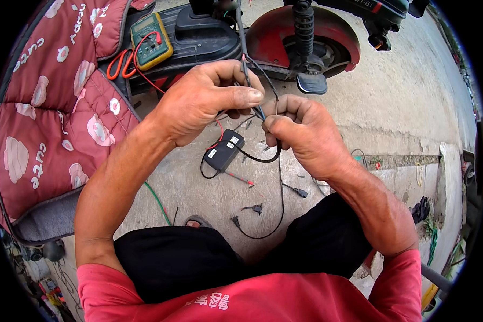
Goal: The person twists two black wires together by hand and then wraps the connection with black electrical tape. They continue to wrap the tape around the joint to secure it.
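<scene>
Rough, pale grey concrete, dusty and scuffed, spreads beneath everything outdoors. Both hands pinch thin wiring in mid-air: left hand has thumb and fingers closed on slim black-sheathed wires; right hand has thumb and bent forefinger closed on a bluish strand just beside it. Wiring sits between the hands, strung down from above; exact contact at the fingertips is partly hidden.

Below, on the ground: rectangular black box, hard-cased with white labels, tilted diagonally; thick, smooth black cord curving between it and the right hand; slim red-and-black probe near the box; black moulded plug; small black connector; thin green wire.

Upper left: yellow-rimmed green multimeter, red lead coiled beside it, resting on ribbed black plastic scooter deck. Behind: glossy red curved fender around a wheel, black coil-spring shock. Far left: puffy maroon quilted cover, white-and-pink print, dark piping.
</scene>
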A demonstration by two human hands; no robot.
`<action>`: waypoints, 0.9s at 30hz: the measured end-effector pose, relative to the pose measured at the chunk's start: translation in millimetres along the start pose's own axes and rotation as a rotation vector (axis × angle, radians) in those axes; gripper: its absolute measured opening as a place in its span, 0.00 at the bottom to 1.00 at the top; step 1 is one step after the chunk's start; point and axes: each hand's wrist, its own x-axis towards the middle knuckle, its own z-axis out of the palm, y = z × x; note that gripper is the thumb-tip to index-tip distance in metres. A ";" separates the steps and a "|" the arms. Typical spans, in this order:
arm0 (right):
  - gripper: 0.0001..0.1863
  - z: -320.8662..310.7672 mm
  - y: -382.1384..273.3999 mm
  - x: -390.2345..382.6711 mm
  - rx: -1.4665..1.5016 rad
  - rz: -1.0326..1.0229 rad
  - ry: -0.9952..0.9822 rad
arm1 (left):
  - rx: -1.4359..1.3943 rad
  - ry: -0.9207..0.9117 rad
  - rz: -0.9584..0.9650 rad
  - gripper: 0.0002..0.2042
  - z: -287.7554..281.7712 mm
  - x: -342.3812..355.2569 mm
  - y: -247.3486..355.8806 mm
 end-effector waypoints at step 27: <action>0.12 -4.5 3.0 4.0 0.150 0.037 -0.033 | 0.035 0.141 0.198 0.11 6.3 0.4 -8.2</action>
